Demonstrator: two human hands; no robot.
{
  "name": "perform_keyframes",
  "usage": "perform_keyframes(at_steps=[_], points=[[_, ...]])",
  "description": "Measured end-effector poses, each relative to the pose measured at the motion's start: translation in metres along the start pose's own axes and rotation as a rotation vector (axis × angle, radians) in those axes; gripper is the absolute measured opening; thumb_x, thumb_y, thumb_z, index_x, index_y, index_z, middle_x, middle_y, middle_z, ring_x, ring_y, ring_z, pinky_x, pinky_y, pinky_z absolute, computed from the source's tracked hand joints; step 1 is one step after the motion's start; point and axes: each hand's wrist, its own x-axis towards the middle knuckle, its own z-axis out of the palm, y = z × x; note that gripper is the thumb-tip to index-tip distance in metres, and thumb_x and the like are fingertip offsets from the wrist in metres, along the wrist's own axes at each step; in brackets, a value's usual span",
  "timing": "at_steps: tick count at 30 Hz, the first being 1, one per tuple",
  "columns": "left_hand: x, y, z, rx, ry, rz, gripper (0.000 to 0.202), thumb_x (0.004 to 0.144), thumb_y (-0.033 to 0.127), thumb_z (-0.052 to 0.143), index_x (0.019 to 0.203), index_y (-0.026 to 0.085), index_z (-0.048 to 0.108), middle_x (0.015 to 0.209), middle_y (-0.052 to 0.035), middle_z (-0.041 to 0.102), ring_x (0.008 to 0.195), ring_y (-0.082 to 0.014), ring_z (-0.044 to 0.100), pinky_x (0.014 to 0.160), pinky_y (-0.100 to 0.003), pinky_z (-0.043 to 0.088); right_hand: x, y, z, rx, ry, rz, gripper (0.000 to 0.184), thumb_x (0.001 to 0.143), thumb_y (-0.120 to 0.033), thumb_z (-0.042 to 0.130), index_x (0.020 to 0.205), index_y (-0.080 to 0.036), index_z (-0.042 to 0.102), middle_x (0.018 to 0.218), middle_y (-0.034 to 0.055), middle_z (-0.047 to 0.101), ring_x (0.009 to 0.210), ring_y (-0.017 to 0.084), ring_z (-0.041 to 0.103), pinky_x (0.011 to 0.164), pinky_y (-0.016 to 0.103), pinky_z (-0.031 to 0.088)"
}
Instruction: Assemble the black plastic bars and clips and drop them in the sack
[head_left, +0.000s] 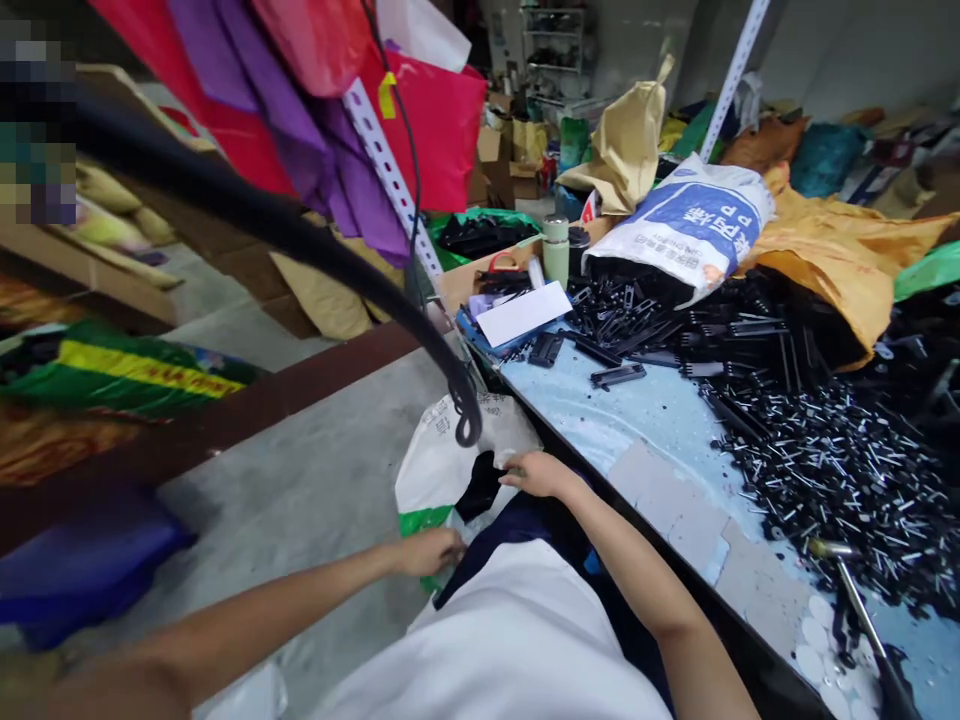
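A white woven sack [431, 455] with a green band stands on the floor by my lap, below the table edge. Dark material shows inside its mouth. At the near left side of the sack, my left hand [431, 552] is closed on its edge, with the fingertips partly hidden. My right hand [538, 474] pinches the sack's rim on the right, close to the table. The two hands are apart, with the dark opening [480, 487] between them.
To the right, the blue-topped table [570, 400] bears a heap of small black parts with metal pins [840, 480], a hammer [862, 600] and a printed white-and-blue sack [682, 225]. A black curved cable [337, 270] hangs across the view. Purple and red bags hang at upper left.
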Motion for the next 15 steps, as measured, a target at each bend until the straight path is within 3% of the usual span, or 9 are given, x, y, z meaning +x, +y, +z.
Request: perform_keyframes(at_steps=[1, 4, 7, 9, 12, 15], points=[[0.011, 0.003, -0.018, 0.071, 0.049, -0.012, 0.025, 0.074, 0.013, 0.042, 0.08, 0.016, 0.066, 0.077, -0.0071, 0.062, 0.074, -0.0191, 0.058, 0.069, -0.028, 0.045, -0.01, -0.002, -0.004, 0.006, 0.064, -0.005, 0.03, 0.083, -0.032, 0.052, 0.106, -0.014, 0.062, 0.107, 0.0105, 0.06, 0.103, 0.024, 0.054, 0.087, 0.033, 0.041], [0.054, 0.026, -0.067, 0.158, 0.348, 0.115, 0.036, 0.086, 0.023, 0.033, 0.11, 0.013, 0.058, 0.096, -0.0116, 0.06, 0.092, -0.0204, 0.056, 0.083, -0.032, 0.044, -0.042, 0.0, -0.011, 0.077, 0.322, 0.008, 0.027, 0.086, -0.031, 0.047, 0.1, -0.014, 0.062, 0.103, 0.009, 0.061, 0.1, 0.019, 0.055, 0.087, 0.029, 0.04], [0.104, 0.059, -0.1, 0.218, 0.559, 0.31, 0.039, 0.089, 0.029, 0.032, 0.118, 0.013, 0.053, 0.11, -0.0131, 0.055, 0.107, -0.0211, 0.049, 0.093, -0.036, 0.039, -0.073, 0.011, -0.008, 0.212, 0.597, 0.052, 0.027, 0.087, -0.034, 0.044, 0.091, -0.015, 0.062, 0.092, 0.0068, 0.063, 0.088, 0.015, 0.057, 0.081, 0.026, 0.042], [0.141, 0.082, -0.119, 0.242, 0.641, 0.334, 0.04, 0.088, 0.031, 0.036, 0.121, 0.012, 0.05, 0.121, -0.0144, 0.049, 0.117, -0.023, 0.042, 0.099, -0.039, 0.034, -0.092, 0.019, -0.001, 0.268, 0.773, 0.128, 0.032, 0.087, -0.04, 0.042, 0.083, -0.016, 0.062, 0.083, 0.006, 0.062, 0.077, 0.014, 0.057, 0.074, 0.026, 0.044], [0.199, 0.112, -0.157, 0.217, 0.717, 0.151, 0.051, 0.085, 0.031, 0.044, 0.129, 0.005, 0.041, 0.135, -0.0203, 0.033, 0.129, -0.0292, 0.025, 0.106, -0.042, 0.022, -0.119, 0.026, 0.014, 0.29, 0.967, 0.305, 0.039, 0.085, -0.048, 0.041, 0.074, -0.016, 0.061, 0.072, 0.0062, 0.061, 0.065, 0.014, 0.055, 0.063, 0.026, 0.044], [0.252, 0.131, -0.205, 0.125, 0.822, -0.1, 0.06, 0.086, 0.033, 0.044, 0.134, 0.0, 0.031, 0.14, -0.0249, 0.02, 0.133, -0.0328, 0.014, 0.108, -0.042, 0.015, -0.141, 0.027, 0.03, 0.296, 1.066, 0.443, 0.04, 0.084, -0.05, 0.042, 0.07, -0.017, 0.059, 0.067, 0.0066, 0.059, 0.061, 0.015, 0.054, 0.059, 0.026, 0.044]])
